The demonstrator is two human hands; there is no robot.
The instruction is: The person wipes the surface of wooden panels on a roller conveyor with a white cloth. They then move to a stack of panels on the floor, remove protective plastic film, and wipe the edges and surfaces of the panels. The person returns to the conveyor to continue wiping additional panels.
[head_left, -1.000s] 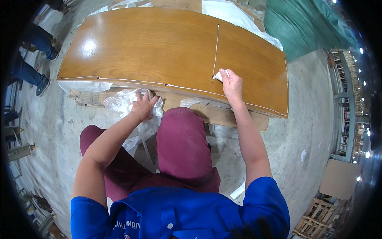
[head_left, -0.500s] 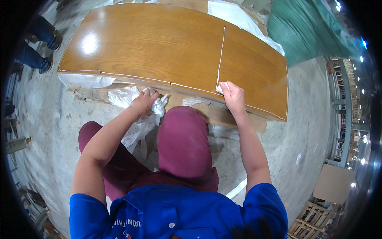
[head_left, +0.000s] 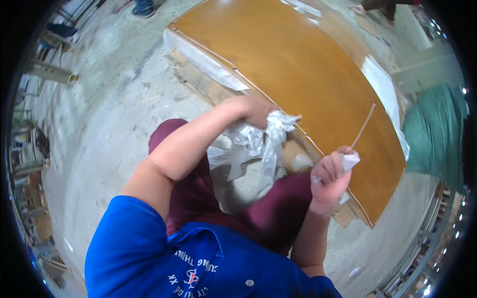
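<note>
A long glossy brown wooden panel (head_left: 298,64) lies slanting across the upper part of the view. My left hand (head_left: 258,111) is closed on crumpled translucent white plastic (head_left: 282,124) at the panel's near edge. Fingers curled, my right hand (head_left: 330,176) grips a small white piece of cloth or paper (head_left: 350,160) over the near edge, farther right. Just beyond that hand, a thin whitish cord-like line (head_left: 364,125) crosses the panel. A similar white line (head_left: 208,53) follows the near edge. Whether my right hand touches the panel cannot be told.
Cardboard (head_left: 198,82) and white sheeting (head_left: 198,57) show under the panel. A green covered bulk (head_left: 435,134) stands beyond its right end. Another person's shoe (head_left: 144,9) is on the concrete floor (head_left: 124,99) at the upper left. Racks line the right rim.
The view has turned, so the panel now slants down to the right. My left hand has brought the plastic up to the panel's edge. My right hand has drawn back from the cross line.
</note>
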